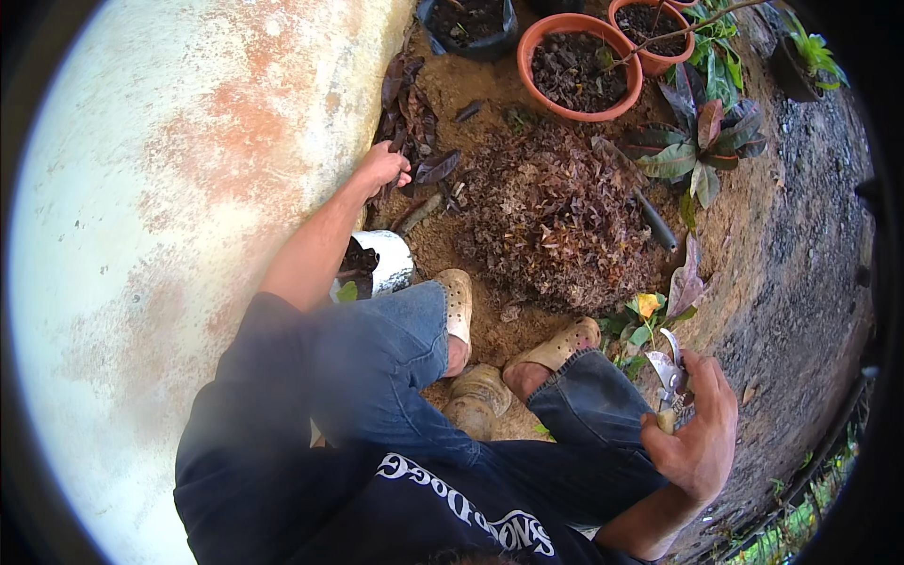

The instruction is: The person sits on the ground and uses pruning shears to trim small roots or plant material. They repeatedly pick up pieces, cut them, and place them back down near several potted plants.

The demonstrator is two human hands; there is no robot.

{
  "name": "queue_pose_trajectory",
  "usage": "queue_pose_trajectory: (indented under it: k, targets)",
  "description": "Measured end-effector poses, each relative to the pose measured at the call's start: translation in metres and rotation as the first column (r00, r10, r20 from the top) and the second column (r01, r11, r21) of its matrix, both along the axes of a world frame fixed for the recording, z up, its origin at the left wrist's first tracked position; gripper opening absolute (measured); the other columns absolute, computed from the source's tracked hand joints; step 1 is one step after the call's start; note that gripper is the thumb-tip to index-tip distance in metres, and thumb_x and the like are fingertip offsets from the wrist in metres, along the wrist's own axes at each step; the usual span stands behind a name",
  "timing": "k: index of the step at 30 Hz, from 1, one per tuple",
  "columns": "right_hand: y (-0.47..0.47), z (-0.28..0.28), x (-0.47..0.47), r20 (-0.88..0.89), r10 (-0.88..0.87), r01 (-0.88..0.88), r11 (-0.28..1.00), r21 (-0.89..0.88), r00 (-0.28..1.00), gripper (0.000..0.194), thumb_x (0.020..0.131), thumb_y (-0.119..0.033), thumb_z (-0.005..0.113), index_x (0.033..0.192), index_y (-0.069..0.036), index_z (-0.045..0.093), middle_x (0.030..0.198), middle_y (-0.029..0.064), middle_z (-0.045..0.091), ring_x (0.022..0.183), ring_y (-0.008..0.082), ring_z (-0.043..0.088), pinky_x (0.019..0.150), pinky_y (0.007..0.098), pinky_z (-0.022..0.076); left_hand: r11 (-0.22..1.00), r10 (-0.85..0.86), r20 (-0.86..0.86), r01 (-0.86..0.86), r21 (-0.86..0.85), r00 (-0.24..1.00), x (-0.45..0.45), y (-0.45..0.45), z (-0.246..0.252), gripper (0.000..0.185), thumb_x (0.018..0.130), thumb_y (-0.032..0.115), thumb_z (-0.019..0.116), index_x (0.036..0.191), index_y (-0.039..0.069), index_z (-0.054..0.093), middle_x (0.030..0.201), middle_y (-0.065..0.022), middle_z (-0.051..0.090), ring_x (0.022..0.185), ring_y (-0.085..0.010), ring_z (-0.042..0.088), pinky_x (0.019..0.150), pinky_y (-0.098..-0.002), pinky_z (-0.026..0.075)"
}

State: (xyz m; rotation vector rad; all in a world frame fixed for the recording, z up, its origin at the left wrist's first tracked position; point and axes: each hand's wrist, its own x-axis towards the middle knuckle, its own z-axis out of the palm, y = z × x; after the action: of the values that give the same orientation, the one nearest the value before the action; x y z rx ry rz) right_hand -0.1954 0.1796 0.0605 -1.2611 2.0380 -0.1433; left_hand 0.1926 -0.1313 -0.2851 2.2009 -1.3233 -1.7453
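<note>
My left hand (385,169) is at the foot of the wall, its fingers curled around dark dry leaves (409,106) that lie in a heap there. A single broad leaf (437,167) lies just beside the fingers. In my right hand (699,431) is a pair of pruning shears (667,374), held over the ground to the right of my knee with the blades apart. Between the hands, in front of my feet, spreads a mound of brown shredded leaf litter (551,226). A hand trowel (655,222) with a grey handle rests on its right side.
A stained wall (233,141) rises along the left. Terracotta-coloured pots (526,60) and a black plant bag (487,46) of soil stand beyond the mound. A white container (395,265) sits by my left knee. Leafy croton cuttings (706,145) lie to the right.
</note>
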Motion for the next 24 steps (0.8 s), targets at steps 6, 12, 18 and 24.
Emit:
queue_pose_trajectory:
  k: [6, 12, 18, 24]
  targets:
    - [-0.002, -0.001, -0.001, -0.028, 0.014, -0.013, 1.000, 0.025, 0.999, 0.066, 0.057, -0.015, 0.075, 0.120, 0.000, 0.063, 0.094, 0.0184, 0.061, 0.087, 0.0401, 0.062, 0.079, 0.0452, 0.0501, 0.858, -0.416, 0.263, 0.471, -0.205, 0.871, -0.040, -0.008, -0.005, 0.037, 0.085, 0.023, 0.080, 0.108, 0.000, 0.064, 0.093, -0.0181, 0.071, 0.088, -0.0329, 0.071, 0.080, -0.0463, 0.055]
    - [0.002, -0.003, -0.003, 0.028, -0.017, 0.018, 0.999, -0.029, 0.999, 0.064, 0.058, -0.015, 0.074, 0.118, 0.000, 0.063, 0.090, 0.0181, 0.062, 0.085, 0.0399, 0.062, 0.078, 0.0455, 0.0499, 0.554, -0.640, 0.520, 0.809, -0.199, 0.566, -0.060, 0.002, -0.011, 0.047, 0.081, 0.027, 0.082, 0.121, 0.007, 0.067, 0.112, -0.0215, 0.072, 0.109, -0.0392, 0.068, 0.094, -0.0482, 0.054]
    - [0.004, -0.005, -0.004, 0.011, 0.001, 0.000, 0.997, -0.074, 1.000, 0.062, 0.058, -0.015, 0.073, 0.118, 0.000, 0.063, 0.088, 0.0179, 0.060, 0.083, 0.0402, 0.061, 0.076, 0.0467, 0.0496, 0.578, -0.653, 0.552, 0.812, -0.080, 0.519, -0.062, 0.011, -0.014, 0.039, 0.081, 0.022, 0.071, 0.116, 0.003, 0.073, 0.117, -0.0231, 0.072, 0.110, -0.0391, 0.069, 0.096, -0.0482, 0.055]
    - [-0.003, -0.002, -0.006, 0.053, 0.028, -0.018, 0.984, -0.177, 0.998, 0.059, 0.059, -0.015, 0.074, 0.115, 0.001, 0.062, 0.088, 0.0176, 0.061, 0.080, 0.0394, 0.061, 0.073, 0.0455, 0.0496, 0.829, -0.538, 0.106, 0.547, -0.116, 0.837, -0.076, 0.000, 0.037, 0.027, 0.082, 0.015, 0.068, 0.103, -0.001, 0.071, 0.095, -0.0117, 0.075, 0.088, -0.0243, 0.071, 0.080, -0.0391, 0.054]
